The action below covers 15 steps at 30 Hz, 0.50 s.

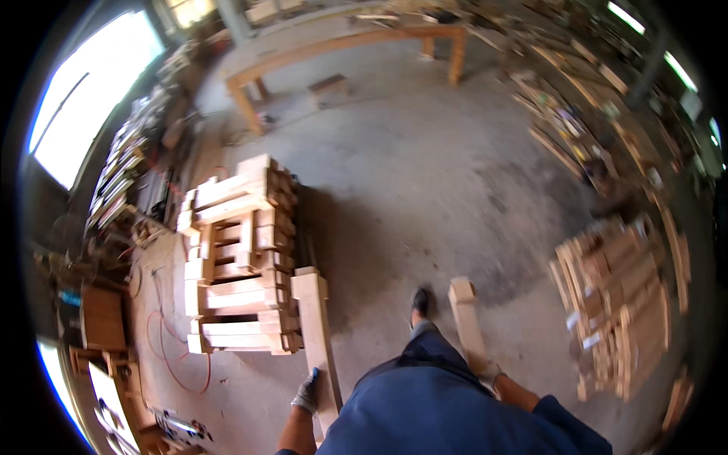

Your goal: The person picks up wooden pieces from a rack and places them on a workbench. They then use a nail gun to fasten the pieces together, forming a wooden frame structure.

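Note:
In a pale glove, my left hand (307,393) grips the outer side of a long wooden beam (313,334) to the left of my body. The beam's far end, with a block on it, comes up close beside a stack of wooden frames (243,265). My right hand (493,373), also gloved, is closed around the near part of a second wooden beam (468,322) on my right. That one also has a block at its far end. My body hides the near ends, so I cannot tell whether the two beams are joined.
A long wooden workbench (341,39) stands far ahead, with a small stool (328,85) near it. At the right lies a pile of wooden pieces (614,311). A red hose (199,388) loops over the floor left of the stack. Timber (565,155) lines the far right.

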{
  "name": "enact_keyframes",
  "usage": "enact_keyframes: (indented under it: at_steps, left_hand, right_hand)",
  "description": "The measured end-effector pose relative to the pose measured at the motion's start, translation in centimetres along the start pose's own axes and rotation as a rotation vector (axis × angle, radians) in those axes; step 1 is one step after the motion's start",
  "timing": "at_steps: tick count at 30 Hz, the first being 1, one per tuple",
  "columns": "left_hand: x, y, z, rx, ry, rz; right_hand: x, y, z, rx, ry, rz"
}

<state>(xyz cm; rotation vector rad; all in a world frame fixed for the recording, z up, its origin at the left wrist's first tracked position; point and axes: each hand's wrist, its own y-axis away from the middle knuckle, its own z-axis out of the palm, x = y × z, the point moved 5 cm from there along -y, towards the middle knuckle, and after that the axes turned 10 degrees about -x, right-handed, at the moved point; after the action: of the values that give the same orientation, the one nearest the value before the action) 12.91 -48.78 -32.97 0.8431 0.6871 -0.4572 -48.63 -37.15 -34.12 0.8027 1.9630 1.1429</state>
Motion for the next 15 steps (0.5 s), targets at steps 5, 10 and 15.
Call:
enact_keyframes:
  at_steps: [5,10,15]
  left_hand:
    - [-4.6,-5.5,5.7,0.052,1.443,-0.096]
    - [-8.6,-13.7,8.9,-0.122,0.366,-0.069]
    - [-7.3,-22.3,15.3,-0.095,0.177,-0.089]
  right_hand:
    - [-10.8,-7.0,-10.8,-0.045,-0.089,0.007]
    - [-21.5,-12.9,-23.5,-0.104,-0.202,0.021]
    - [-32.1,-19.0,-31.4,0.016,-0.145,0.007]
